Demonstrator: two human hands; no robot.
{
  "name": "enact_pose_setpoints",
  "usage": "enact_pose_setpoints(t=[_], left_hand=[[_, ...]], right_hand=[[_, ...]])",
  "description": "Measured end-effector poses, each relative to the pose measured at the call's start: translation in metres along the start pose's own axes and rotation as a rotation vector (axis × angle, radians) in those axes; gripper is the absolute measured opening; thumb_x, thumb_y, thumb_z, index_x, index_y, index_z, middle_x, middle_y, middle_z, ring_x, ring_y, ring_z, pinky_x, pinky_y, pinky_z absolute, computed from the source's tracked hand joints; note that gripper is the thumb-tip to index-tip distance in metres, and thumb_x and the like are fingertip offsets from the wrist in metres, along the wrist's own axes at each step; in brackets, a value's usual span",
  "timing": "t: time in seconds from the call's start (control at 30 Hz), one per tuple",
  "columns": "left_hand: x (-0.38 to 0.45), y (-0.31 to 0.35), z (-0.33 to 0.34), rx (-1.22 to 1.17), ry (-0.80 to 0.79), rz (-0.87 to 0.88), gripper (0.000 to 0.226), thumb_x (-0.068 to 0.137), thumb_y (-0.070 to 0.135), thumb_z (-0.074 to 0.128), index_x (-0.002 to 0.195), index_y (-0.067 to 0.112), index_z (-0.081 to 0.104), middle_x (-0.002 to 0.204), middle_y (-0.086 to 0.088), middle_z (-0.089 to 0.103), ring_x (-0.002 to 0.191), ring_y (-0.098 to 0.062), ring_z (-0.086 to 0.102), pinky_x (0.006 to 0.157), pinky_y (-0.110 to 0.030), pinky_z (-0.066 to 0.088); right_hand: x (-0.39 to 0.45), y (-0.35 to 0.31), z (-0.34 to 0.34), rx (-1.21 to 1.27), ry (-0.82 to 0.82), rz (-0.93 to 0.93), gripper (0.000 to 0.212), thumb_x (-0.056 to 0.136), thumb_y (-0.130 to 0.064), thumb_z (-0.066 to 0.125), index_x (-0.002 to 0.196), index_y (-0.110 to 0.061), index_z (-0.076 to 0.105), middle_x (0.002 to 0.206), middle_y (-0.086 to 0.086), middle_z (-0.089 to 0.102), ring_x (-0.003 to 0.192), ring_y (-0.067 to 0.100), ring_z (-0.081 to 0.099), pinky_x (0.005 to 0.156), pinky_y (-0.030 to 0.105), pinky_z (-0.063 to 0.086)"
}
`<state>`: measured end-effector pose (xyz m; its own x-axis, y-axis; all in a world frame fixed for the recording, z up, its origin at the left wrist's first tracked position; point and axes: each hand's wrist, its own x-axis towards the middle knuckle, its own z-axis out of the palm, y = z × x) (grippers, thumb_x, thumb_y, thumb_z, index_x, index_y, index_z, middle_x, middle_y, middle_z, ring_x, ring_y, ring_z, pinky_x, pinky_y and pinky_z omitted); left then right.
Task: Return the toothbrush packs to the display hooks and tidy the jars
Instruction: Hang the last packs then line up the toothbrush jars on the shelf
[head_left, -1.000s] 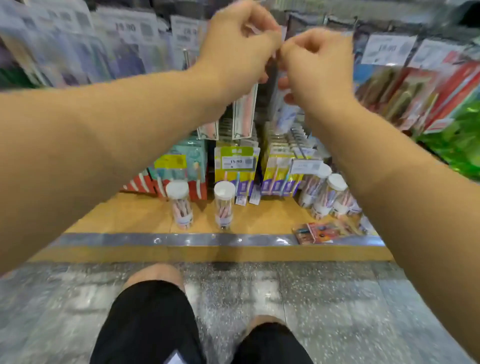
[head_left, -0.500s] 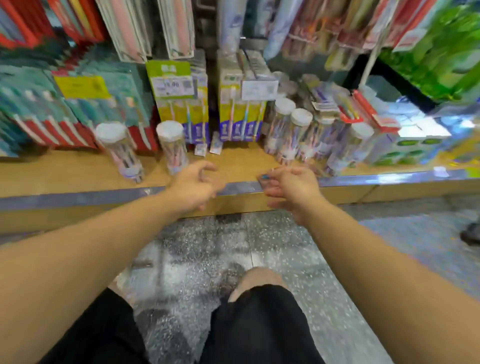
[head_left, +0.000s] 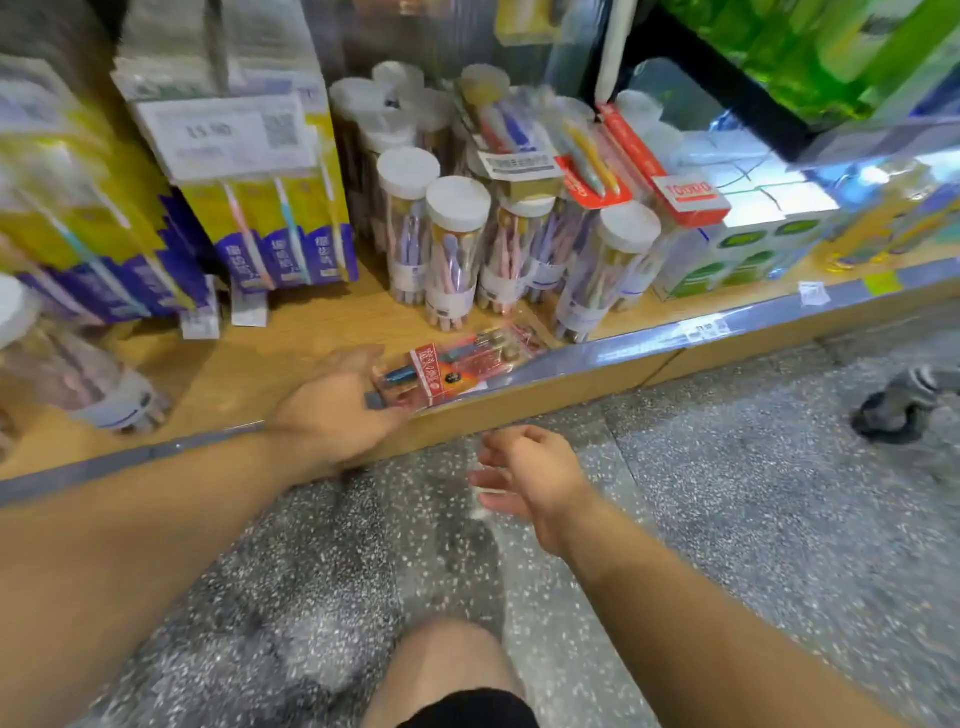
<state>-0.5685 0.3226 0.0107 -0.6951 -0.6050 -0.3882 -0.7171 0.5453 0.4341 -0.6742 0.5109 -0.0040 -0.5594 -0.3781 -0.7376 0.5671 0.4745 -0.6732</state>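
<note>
Centrally, the left hand (head_left: 332, 410) grips the near end of a red toothbrush pack (head_left: 452, 371) lying flat on the wooden shelf (head_left: 291, 353) at its front edge, presumably to lift it toward a hook. At 4 o'clock, the right hand (head_left: 530, 475) hangs loosely open, empty. Jars (head_left: 457, 249) cluster at 12 o'clock. Half a second earlier, both hands hovered empty.

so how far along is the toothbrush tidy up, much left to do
Partly done, as far as the shelf shows. Most jars stand upright in a cluster by the price card. In hand: the left hand is on the red toothbrush pack lying flat at the shelf edge, apparently picking it up; the right hand hangs free. Left: hanging that pack, and the tilted jar at far left.
</note>
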Motion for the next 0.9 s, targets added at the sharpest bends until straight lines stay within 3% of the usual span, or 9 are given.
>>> enact_pose_setpoints(t=[0.07,0.2,0.3,0.43,0.63,0.77,0.9], left_hand=[[0.02,0.018,-0.001,0.057,-0.049,0.0,0.104,0.082,0.058,0.075,0.161,0.028,0.014,0.166,-0.004,0.027,0.15,-0.028,0.03,0.121,-0.044,0.026],[0.054,0.035,0.009,0.052,-0.096,-0.025,0.123,0.07,0.057,0.086,0.162,0.03,0.008,0.163,-0.004,0.03,0.147,-0.028,0.033,0.116,-0.042,0.035],[0.067,0.033,0.018,0.053,-0.137,-0.017,0.129,0.062,0.055,0.09,0.161,0.029,0.012,0.154,-0.003,0.041,0.139,-0.028,0.042,0.111,-0.042,0.041],[0.075,0.029,0.023,0.086,-0.114,0.027,0.107,0.06,0.043,0.094,0.15,0.022,0.039,0.138,-0.005,0.056,0.125,-0.026,0.054,0.105,-0.037,0.045],[0.067,0.03,0.018,0.118,-0.059,0.074,0.095,0.061,0.043,0.092,0.144,0.029,0.046,0.13,0.001,0.057,0.12,-0.02,0.055,0.099,-0.03,0.046],[0.056,0.027,0.018,0.124,-0.058,0.096,0.1,0.06,0.053,0.089,0.145,0.041,0.039,0.122,0.009,0.055,0.114,-0.015,0.056,0.093,-0.027,0.046],[0.036,0.022,0.018,0.0,-0.116,0.148,0.096,0.06,0.056,0.087,0.142,0.048,0.038,0.111,0.011,0.046,0.104,-0.011,0.049,0.086,-0.025,0.041]], right_hand=[[0.012,-0.006,-0.003,0.053,-0.004,0.013,0.009,0.101,-0.012,0.055,0.101,-0.008,0.064,0.091,0.011,0.065,0.074,0.026,0.066,0.068,0.041,0.053],[0.035,-0.022,0.004,0.051,-0.016,0.019,0.004,0.098,-0.014,0.063,0.1,-0.011,0.062,0.088,0.009,0.066,0.08,0.026,0.066,0.063,0.038,0.054],[0.053,-0.035,0.012,0.082,-0.018,0.048,0.02,0.097,-0.018,0.067,0.114,-0.009,0.063,0.089,0.006,0.064,0.081,0.022,0.063,0.059,0.032,0.055],[0.075,-0.041,0.018,0.104,-0.016,0.062,0.017,0.095,-0.029,0.07,0.101,-0.013,0.066,0.082,0.005,0.062,0.078,0.021,0.062,0.078,0.038,0.06],[0.086,-0.035,0.024,0.18,0.012,0.053,0.029,0.093,-0.033,0.073,0.108,-0.009,0.069,0.088,0.007,0.069,0.073,0.019,0.064,0.066,0.033,0.062],[0.079,-0.037,0.029,0.177,-0.028,0.011,0.021,0.098,-0.028,0.066,0.113,-0.013,0.068,0.083,0.006,0.074,0.065,0.015,0.065,0.066,0.033,0.061],[0.066,-0.035,0.035,0.348,-0.139,-0.043,0.019,0.102,-0.014,0.056,0.119,-0.014,0.063,0.112,0.019,0.076,0.094,0.03,0.073,0.092,0.053,0.059]])
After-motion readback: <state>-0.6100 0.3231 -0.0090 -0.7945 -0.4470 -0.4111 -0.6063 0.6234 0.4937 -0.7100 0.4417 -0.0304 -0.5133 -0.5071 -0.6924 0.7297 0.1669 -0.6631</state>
